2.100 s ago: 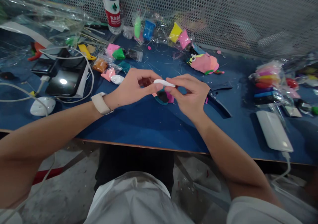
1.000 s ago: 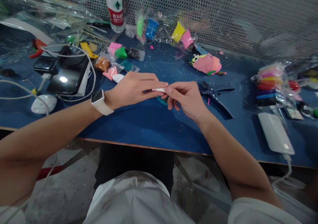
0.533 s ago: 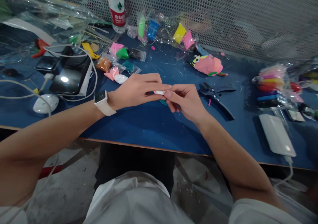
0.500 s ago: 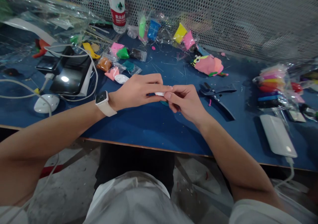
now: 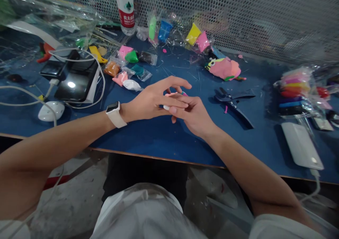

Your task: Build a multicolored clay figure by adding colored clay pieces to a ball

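A small piece of white modelling clay (image 5: 166, 107) shows between my two hands above the front middle of the table, mostly covered by fingers. My left hand (image 5: 156, 97), with a watch on its wrist, lies over the clay from the left; one finger stretches out free while the others bend against it. From the right, my right hand (image 5: 196, 115) closes on the clay, its thumb on the near side. Pink and teal bits peep out behind the joined fingers; what they belong to is hidden. A white clay packet (image 5: 131, 85) lies just beyond my left hand.
Dark pliers (image 5: 234, 106) lie right of my hands, below a pink clay figure (image 5: 225, 68) with eyes. Bagged clays, a water bottle (image 5: 125, 11) and a mesh panel stand behind. Left are a black device (image 5: 76, 80) and cables; right, a white power bank (image 5: 302, 145).
My hands have come closer together and overlap more. A finger of my left hand has lifted and stretched out, and less of the white clay shows.
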Action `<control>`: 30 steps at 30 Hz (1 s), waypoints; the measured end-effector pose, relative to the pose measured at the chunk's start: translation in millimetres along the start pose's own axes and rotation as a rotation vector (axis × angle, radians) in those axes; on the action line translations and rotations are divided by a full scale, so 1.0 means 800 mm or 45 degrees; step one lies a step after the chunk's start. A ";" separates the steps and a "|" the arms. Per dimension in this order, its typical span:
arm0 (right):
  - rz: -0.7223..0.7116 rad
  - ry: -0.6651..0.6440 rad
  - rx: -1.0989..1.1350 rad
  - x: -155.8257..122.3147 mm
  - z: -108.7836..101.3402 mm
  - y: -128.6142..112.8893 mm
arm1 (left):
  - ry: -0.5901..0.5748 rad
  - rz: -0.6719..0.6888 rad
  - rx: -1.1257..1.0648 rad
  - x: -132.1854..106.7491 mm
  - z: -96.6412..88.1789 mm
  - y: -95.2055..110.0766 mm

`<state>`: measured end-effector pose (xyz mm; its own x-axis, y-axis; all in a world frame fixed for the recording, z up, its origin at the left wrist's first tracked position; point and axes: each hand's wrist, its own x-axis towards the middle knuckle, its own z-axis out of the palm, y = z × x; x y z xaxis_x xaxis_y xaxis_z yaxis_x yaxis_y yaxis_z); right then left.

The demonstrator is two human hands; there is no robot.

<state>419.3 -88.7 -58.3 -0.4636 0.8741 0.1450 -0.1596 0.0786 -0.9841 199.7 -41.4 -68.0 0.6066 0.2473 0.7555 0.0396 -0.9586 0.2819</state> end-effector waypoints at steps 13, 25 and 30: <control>-0.026 0.027 -0.131 -0.006 0.006 -0.001 | -0.011 0.030 0.048 -0.001 0.000 0.011; -0.035 0.136 -0.137 -0.010 0.014 0.006 | 0.079 0.078 0.047 0.001 0.006 0.016; -0.056 0.122 -0.120 -0.010 0.017 0.003 | 0.060 0.015 0.096 0.000 0.007 0.021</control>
<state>410.6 -101.9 -60.5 -0.3717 0.9103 0.1824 -0.0937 0.1587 -0.9829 204.7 -58.3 -67.0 0.5692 0.2403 0.7863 0.0933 -0.9690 0.2286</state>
